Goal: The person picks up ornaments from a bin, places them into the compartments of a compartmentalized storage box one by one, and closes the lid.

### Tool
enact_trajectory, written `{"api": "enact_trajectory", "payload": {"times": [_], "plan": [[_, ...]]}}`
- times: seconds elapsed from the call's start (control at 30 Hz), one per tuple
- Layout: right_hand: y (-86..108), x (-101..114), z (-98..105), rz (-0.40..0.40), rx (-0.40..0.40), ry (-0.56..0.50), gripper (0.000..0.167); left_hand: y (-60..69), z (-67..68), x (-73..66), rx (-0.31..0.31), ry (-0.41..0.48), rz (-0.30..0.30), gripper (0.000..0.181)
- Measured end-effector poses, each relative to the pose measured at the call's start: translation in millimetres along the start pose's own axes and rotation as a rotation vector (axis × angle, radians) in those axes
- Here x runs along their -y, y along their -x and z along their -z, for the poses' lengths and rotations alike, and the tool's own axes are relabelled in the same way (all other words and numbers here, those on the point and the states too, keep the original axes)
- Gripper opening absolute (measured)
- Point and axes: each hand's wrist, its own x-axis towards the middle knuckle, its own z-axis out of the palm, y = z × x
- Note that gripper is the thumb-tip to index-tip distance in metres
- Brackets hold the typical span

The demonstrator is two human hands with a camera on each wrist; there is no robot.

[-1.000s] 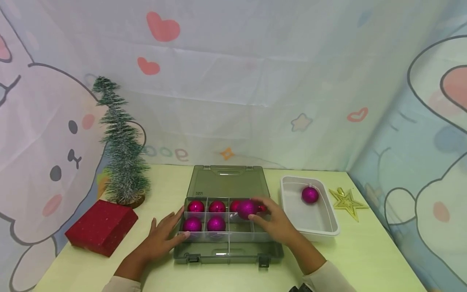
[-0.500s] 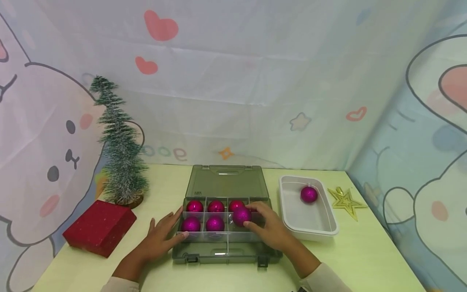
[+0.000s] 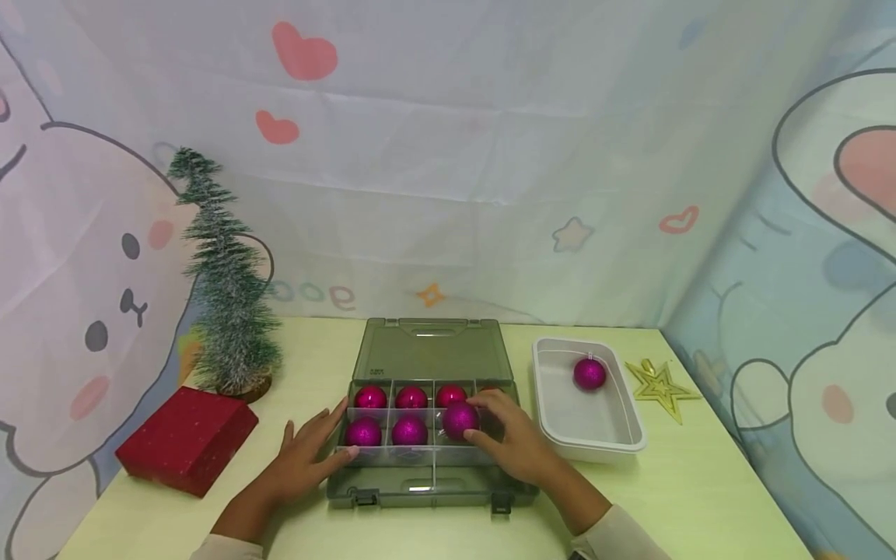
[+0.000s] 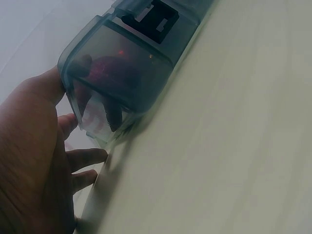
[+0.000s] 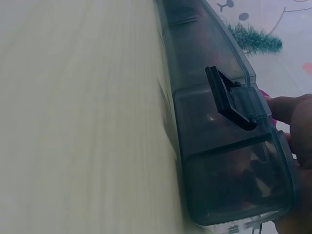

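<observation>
An open grey-green divided case stands mid-table in the head view. Its back row holds shiny red balls; two glittery purple balls sit in the front row at left. My right hand pinches another purple ball over the third front compartment. Against the case's left side rests my left hand, fingers spread, thumb at the front left corner. The left wrist view shows that hand touching the case's end. Only part of my right hand shows behind the case in the right wrist view.
A white tray with one purple ball stands right of the case, and a gold star lies beyond it. At the left are a red box and a small green tree on a wooden base.
My right hand has moved left and down with the purple ball, from over the back row to the third front compartment. My left hand stays at the case's side.
</observation>
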Motion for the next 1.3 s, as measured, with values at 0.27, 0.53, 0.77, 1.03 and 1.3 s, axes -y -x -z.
{"api": "enact_trajectory", "payload": {"times": [0.27,0.53,0.77,1.03,1.3], "plan": [[1.6,3,-2,-0.058,0.020,0.054,0.043,1.0,-0.6,0.0,-0.003,-0.003,0.003,0.084],[2.0,5,-3,-0.072,0.036,0.076,0.045,-0.4,0.2,-1.2,-0.002,-0.010,0.000,0.084],[2.6,3,-5,-0.073,0.055,0.088,0.045,0.2,0.3,-3.0,0.011,-0.004,0.014,0.085],[0.6,2,-4,-0.032,0.023,0.063,0.044,-0.3,1.1,-1.8,0.015,-0.006,0.018,0.085],[-2.6,1,5,0.005,0.008,0.005,0.048,0.0,1.3,-3.4,0.010,0.006,0.009,0.085]]}}
